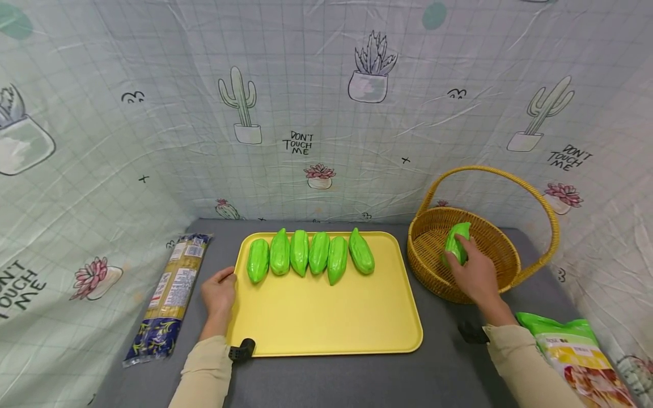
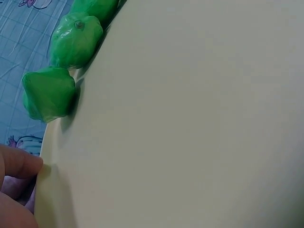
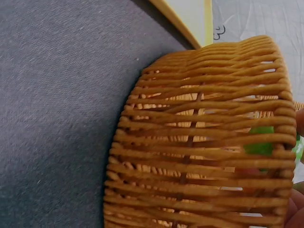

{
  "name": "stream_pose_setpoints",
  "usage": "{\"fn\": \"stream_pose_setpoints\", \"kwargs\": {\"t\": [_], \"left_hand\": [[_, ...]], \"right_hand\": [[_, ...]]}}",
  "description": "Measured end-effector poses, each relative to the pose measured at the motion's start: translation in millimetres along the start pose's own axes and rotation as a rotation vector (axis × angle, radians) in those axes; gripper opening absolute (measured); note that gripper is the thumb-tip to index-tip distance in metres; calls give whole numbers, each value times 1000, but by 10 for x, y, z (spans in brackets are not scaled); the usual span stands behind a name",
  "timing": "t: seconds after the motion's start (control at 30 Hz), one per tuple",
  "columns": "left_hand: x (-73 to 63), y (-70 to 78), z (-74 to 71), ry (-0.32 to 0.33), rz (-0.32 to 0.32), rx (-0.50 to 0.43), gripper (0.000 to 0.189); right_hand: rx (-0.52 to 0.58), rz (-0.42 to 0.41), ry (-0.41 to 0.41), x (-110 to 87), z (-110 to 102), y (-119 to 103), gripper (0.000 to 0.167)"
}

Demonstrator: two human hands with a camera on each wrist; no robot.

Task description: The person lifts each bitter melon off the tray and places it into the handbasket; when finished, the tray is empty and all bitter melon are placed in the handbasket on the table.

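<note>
My right hand (image 1: 476, 273) reaches over the near rim of a wicker basket (image 1: 425, 275) and pinches a glossy green, ridged, pointed fruit (image 1: 457, 241) inside it. In the right wrist view the basket's woven side (image 3: 199, 142) hides most of that fruit. My left hand (image 1: 219, 293) grips the left edge of a yellow tray (image 1: 326, 317); its fingertips (image 2: 33, 164) show at the rim in the left wrist view. Along the tray's far side lie several more such green fruits (image 1: 319, 253), roughly side by side, with the rightmost one (image 1: 361, 253) slightly apart and tilted.
Left of the tray lies a long packet of dry noodles (image 1: 173, 289). A green and yellow food bag (image 1: 576, 354) sits at the front right, by my right forearm. The basket's tall handle (image 1: 546, 204) arches above it. A printed cloth (image 1: 316, 113) hangs behind the grey table (image 1: 357, 382).
</note>
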State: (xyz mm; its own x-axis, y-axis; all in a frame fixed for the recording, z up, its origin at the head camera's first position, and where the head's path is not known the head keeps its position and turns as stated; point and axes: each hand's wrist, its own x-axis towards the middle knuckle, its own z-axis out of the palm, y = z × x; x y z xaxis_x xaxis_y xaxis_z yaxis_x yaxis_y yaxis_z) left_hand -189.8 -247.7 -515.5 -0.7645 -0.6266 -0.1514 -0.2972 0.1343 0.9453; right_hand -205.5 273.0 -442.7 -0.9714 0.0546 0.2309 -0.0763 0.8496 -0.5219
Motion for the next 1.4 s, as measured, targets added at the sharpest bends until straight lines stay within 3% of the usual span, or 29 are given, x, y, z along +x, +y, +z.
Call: {"fn": "stream_pose_setpoints", "kwargs": {"t": [0.67, 1.03, 1.4], "left_hand": [[17, -7, 6, -2, 28, 12, 32], [14, -14, -11, -5, 27, 4, 32], [20, -36, -7, -9, 32, 23, 31]], "right_hand": [[-41, 40, -39, -38, -43, 226, 61], [-92, 98, -211, 34, -136, 367, 72], [-124, 111, -304, 72, -176, 384, 77]]}}
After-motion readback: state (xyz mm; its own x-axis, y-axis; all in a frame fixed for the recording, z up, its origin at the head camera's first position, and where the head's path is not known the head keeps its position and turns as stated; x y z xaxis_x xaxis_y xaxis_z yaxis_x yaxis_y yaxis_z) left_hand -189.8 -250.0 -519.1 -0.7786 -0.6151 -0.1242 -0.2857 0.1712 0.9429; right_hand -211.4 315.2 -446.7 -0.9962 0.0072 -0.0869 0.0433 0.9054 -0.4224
